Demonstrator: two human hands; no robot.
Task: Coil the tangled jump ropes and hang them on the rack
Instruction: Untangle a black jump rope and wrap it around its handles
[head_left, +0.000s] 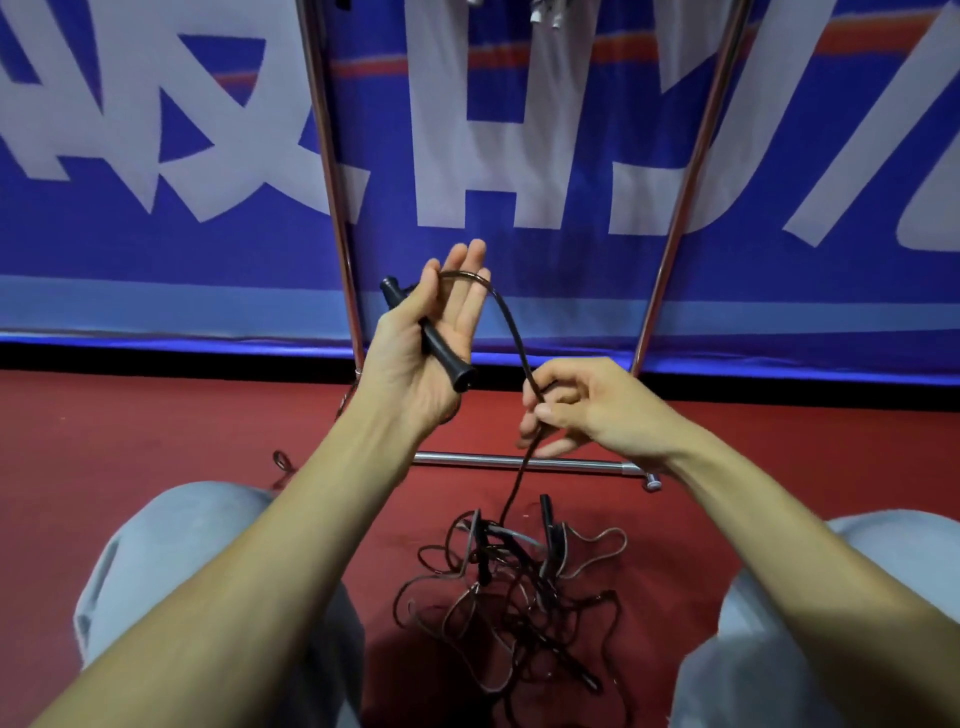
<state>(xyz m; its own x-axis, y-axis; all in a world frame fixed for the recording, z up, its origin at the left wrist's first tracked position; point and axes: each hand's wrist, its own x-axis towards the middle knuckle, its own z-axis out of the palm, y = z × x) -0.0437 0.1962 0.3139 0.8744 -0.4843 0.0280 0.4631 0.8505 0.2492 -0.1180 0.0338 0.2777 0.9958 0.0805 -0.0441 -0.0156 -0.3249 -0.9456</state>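
Between the knees, on the red floor (156, 415), a tangled pile of jump ropes (514, 587) is seen. One black handle (441, 345) is pinned across the palm of the left hand (400, 374) by the thumb, fingers extended upward. Its rope (506, 317) is draped over those fingers and pinched lower down between thumb and fingers of the right hand (587, 405), then trails into the pile. Rack (332, 182) noted just behind, before a blue banner (571, 249).

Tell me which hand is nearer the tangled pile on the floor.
Right. The right hand pinches the cord above the pile; the left hand, holding the handle, is higher and further left.
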